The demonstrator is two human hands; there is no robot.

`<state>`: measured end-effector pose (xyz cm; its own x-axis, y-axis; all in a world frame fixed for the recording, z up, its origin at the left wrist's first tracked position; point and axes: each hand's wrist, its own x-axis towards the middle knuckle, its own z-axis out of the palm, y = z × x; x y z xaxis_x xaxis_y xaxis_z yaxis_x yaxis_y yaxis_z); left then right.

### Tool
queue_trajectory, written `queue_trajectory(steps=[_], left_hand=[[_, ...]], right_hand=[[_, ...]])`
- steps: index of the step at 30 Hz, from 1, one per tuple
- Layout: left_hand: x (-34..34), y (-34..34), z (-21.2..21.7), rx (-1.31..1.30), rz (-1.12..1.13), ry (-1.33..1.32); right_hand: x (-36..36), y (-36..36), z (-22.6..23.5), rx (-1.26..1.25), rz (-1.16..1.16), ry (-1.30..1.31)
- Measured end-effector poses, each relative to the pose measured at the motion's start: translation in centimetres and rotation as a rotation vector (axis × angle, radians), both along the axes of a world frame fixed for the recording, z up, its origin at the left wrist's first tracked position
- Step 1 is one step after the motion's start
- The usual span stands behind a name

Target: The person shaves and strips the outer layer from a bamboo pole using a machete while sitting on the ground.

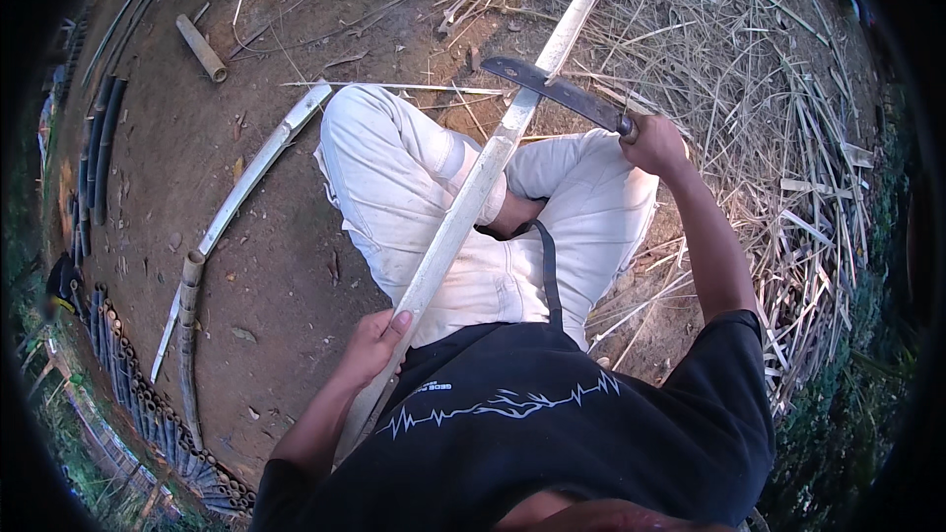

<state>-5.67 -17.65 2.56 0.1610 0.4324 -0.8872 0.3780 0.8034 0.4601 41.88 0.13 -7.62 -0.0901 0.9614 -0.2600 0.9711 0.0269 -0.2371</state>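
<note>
A long split bamboo strip (461,212) runs slantwise across my lap, from beside my left hip up past the far edge of the view. My left hand (380,343) is closed around its near part, thumb on top. In my right hand (654,146) is the handle of a machete (572,97) with a dark, broad blade. The blade lies across the strip beyond my crossed legs, touching it or just above it; a small raised sliver shows at the blade's edge. My light trousers (394,158) are under the strip.
Thin bamboo shavings (709,69) heap up at the far right and down the right side. Another split bamboo piece (261,163) and a round bamboo pole (187,335) lie to my left. A short bamboo tube (202,47) rests farther off; stacked bamboo poles (133,384) line the left edge.
</note>
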Motion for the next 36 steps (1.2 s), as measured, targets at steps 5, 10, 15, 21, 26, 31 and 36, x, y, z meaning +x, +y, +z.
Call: queue_trajectory(steps=[5, 10, 15, 21, 26, 31, 36], left_hand=[[-1.2, 0.8, 0.7, -0.035, 0.049, 0.004], [-4.3, -4.5, -2.7, 0.248, -0.108, 0.024], [-2.5, 0.7, 1.8, -0.026, -0.058, 0.113], [-3.5, -0.7, 2.6, -0.001, -0.144, 0.185], [-3.8, 0.9, 3.3, 0.048, -0.217, 0.202], [-4.4, 2.6, 3.0, -0.060, -0.027, 0.123], [-5.4, 1.7, 4.1, -0.141, -0.099, 0.197]], right_hand=[[-2.9, -2.9, 0.3, 0.035, 0.161, 0.091], [1.1, 1.2, -1.9, -0.003, 0.002, -0.017], [-1.1, 3.5, -1.2, 0.022, -0.017, -0.027], [-2.0, 3.0, -3.9, 0.162, 0.460, 0.089], [3.3, 10.3, -6.4, 0.088, -0.043, -0.018], [-3.3, 5.0, -4.2, 0.152, 0.261, 0.175], [-0.3, 8.6, -8.3, 0.219, 0.287, 0.152]])
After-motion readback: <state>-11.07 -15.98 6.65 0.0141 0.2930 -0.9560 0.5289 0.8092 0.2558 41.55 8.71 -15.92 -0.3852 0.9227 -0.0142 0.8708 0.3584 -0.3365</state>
